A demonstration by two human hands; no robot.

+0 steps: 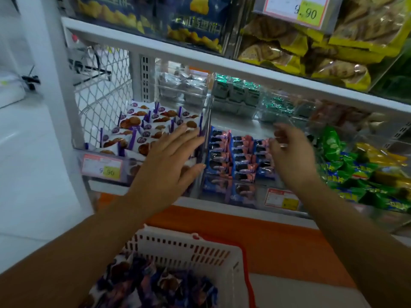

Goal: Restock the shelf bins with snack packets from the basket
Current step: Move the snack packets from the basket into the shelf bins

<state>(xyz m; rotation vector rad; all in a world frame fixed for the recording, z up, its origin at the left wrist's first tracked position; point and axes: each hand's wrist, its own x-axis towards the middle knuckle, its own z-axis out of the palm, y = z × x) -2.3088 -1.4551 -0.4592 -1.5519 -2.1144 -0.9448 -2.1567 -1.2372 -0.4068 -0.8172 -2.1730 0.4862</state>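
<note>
- The white-and-purple cookie packets point(142, 127) stand in tight rows inside the clear left bin point(111, 154), directly beneath and ahead of the left fingertips.
- The left hand point(169, 165) lies flat over the near-right rows with fingers straight and spread. It holds nothing, and the thumb reaches toward the clear wall that divides this bin from the next.
- The right hand point(289, 152) hangs over the neighbouring middle bin point(262, 185), fingers loosely bent. Motion blur hides the tips, so I cannot tell whether they pinch anything.
- Under and just left of those fingers, blue sandwich-cookie packets point(233, 156) fill the middle bin in three upright files.
- Step in hand, as I judge it: levelling and pressing stock already placed in the left bin, not carrying a fresh packet.
- Next move probably calls for both hands to drop back to the basket point(200, 241), below the wrists. There, more purple-and-white packets point(160, 283) lie in a loose heap, so the restock looks unfinished.
- The left bin looks nearly full, so any further packets would need to be slotted on edge.
- Beyond the right fingers, green packets point(340, 172) crowd a further bin.
- Behind the fingertips, the rear bins hold grey packets point(182, 85) and dark green-foil packs point(235, 90).
- Above the hands, the upper shelf carries blue bags point(195, 23) and yellow bags point(311, 52).
- A price tag point(102, 166) is fixed to the left bin's front.
</note>
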